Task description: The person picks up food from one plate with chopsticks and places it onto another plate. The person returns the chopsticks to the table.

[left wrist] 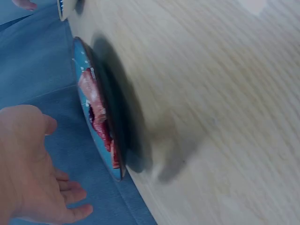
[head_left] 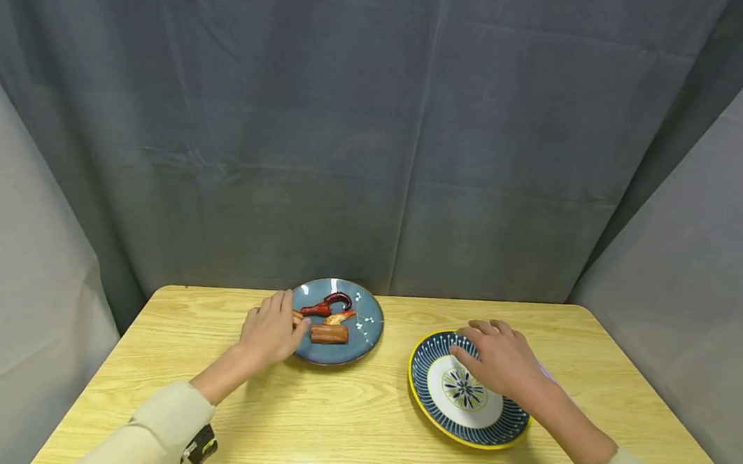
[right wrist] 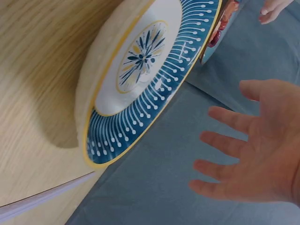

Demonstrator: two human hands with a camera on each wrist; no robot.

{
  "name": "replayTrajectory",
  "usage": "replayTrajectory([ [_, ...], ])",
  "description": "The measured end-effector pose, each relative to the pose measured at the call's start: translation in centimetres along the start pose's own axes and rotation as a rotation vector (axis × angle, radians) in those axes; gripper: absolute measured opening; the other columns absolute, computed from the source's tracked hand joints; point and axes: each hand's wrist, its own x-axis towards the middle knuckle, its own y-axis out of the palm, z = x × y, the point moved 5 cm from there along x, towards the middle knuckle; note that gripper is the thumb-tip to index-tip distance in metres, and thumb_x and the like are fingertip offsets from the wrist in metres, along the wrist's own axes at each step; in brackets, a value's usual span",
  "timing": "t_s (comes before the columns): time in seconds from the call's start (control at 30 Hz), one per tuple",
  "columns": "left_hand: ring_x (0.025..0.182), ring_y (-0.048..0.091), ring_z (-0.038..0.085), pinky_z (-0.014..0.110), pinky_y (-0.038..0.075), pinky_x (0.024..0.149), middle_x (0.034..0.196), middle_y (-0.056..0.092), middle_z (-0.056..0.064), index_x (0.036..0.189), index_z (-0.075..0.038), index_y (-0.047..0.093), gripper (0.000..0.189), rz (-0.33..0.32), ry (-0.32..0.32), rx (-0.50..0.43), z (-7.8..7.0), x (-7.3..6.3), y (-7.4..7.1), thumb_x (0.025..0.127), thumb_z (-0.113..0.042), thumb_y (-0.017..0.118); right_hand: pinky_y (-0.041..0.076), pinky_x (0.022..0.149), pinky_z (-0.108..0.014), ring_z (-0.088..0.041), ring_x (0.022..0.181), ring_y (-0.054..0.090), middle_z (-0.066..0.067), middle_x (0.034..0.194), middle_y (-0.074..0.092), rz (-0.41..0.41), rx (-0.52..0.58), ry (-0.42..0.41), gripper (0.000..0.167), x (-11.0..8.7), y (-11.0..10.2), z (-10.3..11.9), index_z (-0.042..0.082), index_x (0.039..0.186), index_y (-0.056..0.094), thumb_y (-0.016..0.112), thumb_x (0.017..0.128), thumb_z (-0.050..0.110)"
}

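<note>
We see the left hand (head_left: 271, 330) relaxed, fingers loosely extended, near the left side of the blue plate (head_left: 334, 356), clear of its rim. The right hand (head_left: 503, 355), fingers spread wide, hovers over the patterned plate (head_left: 464, 388), hiding part of it from us. The blue plate bears a brown roll (head_left: 329, 334), a shrimp (head_left: 340, 318) and a red piece (head_left: 317, 309). Both plates sit on the table (head_left: 356, 422), the curtain (head_left: 279, 160) behind.

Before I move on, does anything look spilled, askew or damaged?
Nothing clearly stands out: the food-like pieces lie on the blue plate, the patterned dish shows no visible crack, and I see no spill. I can't identify the thin purple strip beside the dish.
</note>
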Motion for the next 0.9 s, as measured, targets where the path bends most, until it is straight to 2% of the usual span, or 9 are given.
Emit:
replayTrajectory([
  [0.13, 0.129, 0.042, 0.042, 0.059, 0.04, 0.093, 0.142, 0.042, 0.029, 0.146, 0.013, 0.032, 0.071, 0.022, -0.016, -0.014, 0.5, -0.1, 0.7, 0.102, -0.039, 0.051, 0.033, 0.103, -0.065, -0.05, 0.123, 0.048, -0.019, 0.133, 0.058, 0.048, 0.012, 0.013, 0.047, -0.3, 0.4, -0.3, 0.009, 0.129, 0.065, 0.056, 0.1, 0.044],
  [0.3, 0.124, 0.045, 0.041, 0.057, 0.042, 0.089, 0.137, 0.044, 0.027, 0.146, 0.012, 0.032, 0.07, 0.038, -0.028, -0.029, 0.8, -0.3, 1.3, 0.102, -0.038, 0.052, 0.025, 0.111, -0.06, -0.049, 0.116, 0.053, -0.019, 0.126, 0.062, 0.033, 0.035, -0.009, 0.043, -0.6, 0.9, -1.0, 0.007, 0.126, 0.067, 0.06, 0.099, 0.04],
  [0.37, 0.124, 0.045, 0.041, 0.057, 0.043, 0.089, 0.138, 0.043, 0.028, 0.146, 0.012, 0.033, 0.069, 0.052, -0.03, -0.03, 0.9, -0.4, 1.6, 0.102, -0.038, 0.052, 0.025, 0.111, -0.059, -0.05, 0.116, 0.053, -0.019, 0.124, 0.062, 0.029, 0.043, -0.002, 0.042, -0.8, 1.1, -1.4, 0.007, 0.126, 0.067, 0.061, 0.098, 0.038],
  [0.43, 0.124, 0.045, 0.042, 0.057, 0.043, 0.089, 0.138, 0.043, 0.028, 0.145, 0.012, 0.034, 0.068, 0.062, -0.034, -0.03, 1.1, -0.5, 1.9, 0.102, -0.038, 0.052, 0.03, 0.108, -0.061, -0.05, 0.116, 0.053, -0.02, 0.124, 0.062, 0.029, 0.048, 0.012, 0.042, -1.0, 1.3, -1.8, 0.007, 0.126, 0.067, 0.062, 0.098, 0.037],
  [0.53, 0.126, 0.044, 0.043, 0.058, 0.042, 0.091, 0.139, 0.043, 0.028, 0.144, 0.012, 0.035, 0.066, 0.082, -0.045, -0.038, 1.4, -0.6, 2.4, 0.102, -0.037, 0.052, 0.041, 0.095, -0.065, -0.051, 0.116, 0.052, -0.019, 0.125, 0.061, 0.038, 0.049, 0.042, 0.04, -1.3, 1.6, -2.4, 0.008, 0.127, 0.066, 0.063, 0.097, 0.035],
  [0.63, 0.129, 0.041, 0.043, 0.059, 0.04, 0.093, 0.142, 0.041, 0.028, 0.145, 0.011, 0.034, 0.067, 0.102, -0.062, -0.051, 1.7, -0.6, 2.9, 0.102, -0.037, 0.052, 0.046, 0.083, -0.066, -0.052, 0.114, 0.053, -0.019, 0.125, 0.062, 0.043, 0.047, 0.063, 0.037, -1.4, 1.6, -2.9, 0.009, 0.125, 0.067, 0.064, 0.096, 0.032],
  [0.9, 0.128, 0.041, 0.042, 0.058, 0.04, 0.091, 0.141, 0.04, 0.028, 0.145, 0.011, 0.034, 0.067, 0.098, -0.071, -0.036, 2.3, -0.6, 3.4, 0.102, -0.038, 0.052, 0.047, 0.079, -0.067, -0.052, 0.112, 0.054, -0.019, 0.125, 0.061, 0.056, 0.065, 0.101, 0.032, -1.5, 1.5, -3.9, 0.009, 0.123, 0.067, 0.063, 0.096, 0.026],
])
